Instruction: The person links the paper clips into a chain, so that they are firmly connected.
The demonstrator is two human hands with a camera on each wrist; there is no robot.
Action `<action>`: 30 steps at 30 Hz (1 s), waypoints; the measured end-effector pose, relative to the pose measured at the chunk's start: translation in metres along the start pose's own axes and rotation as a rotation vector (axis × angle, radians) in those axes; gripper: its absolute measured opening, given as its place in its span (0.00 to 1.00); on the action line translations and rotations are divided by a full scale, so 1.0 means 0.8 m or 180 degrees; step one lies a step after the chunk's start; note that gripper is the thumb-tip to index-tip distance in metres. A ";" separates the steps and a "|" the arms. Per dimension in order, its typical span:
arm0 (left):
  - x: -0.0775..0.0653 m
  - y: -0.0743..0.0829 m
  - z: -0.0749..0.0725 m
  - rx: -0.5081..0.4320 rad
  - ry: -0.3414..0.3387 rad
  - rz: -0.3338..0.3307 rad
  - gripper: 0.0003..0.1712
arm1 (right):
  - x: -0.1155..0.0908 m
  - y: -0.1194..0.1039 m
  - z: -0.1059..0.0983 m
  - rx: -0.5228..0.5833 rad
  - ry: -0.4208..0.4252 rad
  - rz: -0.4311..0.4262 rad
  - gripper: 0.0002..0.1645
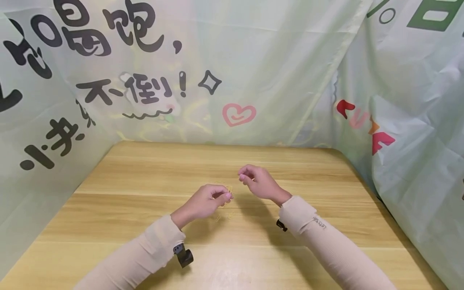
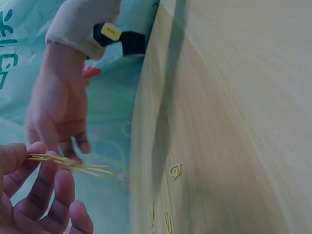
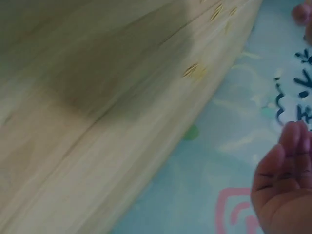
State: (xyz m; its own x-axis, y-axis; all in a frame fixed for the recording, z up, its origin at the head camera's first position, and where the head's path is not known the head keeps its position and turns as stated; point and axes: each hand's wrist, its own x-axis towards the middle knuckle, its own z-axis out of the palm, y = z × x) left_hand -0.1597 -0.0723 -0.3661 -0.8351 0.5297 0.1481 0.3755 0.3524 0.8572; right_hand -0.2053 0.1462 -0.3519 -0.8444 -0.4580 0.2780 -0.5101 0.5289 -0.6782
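My left hand (image 1: 208,199) is over the middle of the table, pinching a small bunch of thin yellow wire-like loops (image 2: 68,162) between thumb and fingers. In the left wrist view their loose ends stick out past the fingertips toward the right hand. My right hand (image 1: 259,183) hovers to the right and a little farther back, apart from the bunch, its fingers loosely bent with nothing visible in them. The right wrist view shows that hand's palm (image 3: 287,195) cupped. Beneath the left hand, similar small yellow loops (image 1: 230,216) lie scattered; one (image 2: 176,170) is coiled, others (image 2: 168,222) narrow.
The light wooden table (image 1: 119,193) ends at a back edge close to a pale printed curtain (image 1: 275,80), which also hangs along both sides. Dark wrist cameras (image 1: 183,255) are strapped at both cuffs. Shadows of the arms fall across the tabletop.
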 end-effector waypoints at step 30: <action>-0.009 -0.001 -0.003 -0.0008 0.0052 -0.0085 0.09 | 0.015 0.095 -0.024 -0.1371 -0.0763 0.1188 0.14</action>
State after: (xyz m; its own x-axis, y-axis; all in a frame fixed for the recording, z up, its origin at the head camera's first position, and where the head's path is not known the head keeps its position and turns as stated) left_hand -0.1553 -0.0783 -0.3664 -0.8513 0.5075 0.1330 0.3520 0.3644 0.8622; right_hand -0.2574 0.1943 -0.3873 -0.9439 -0.3077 -0.1198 -0.2497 0.9026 -0.3507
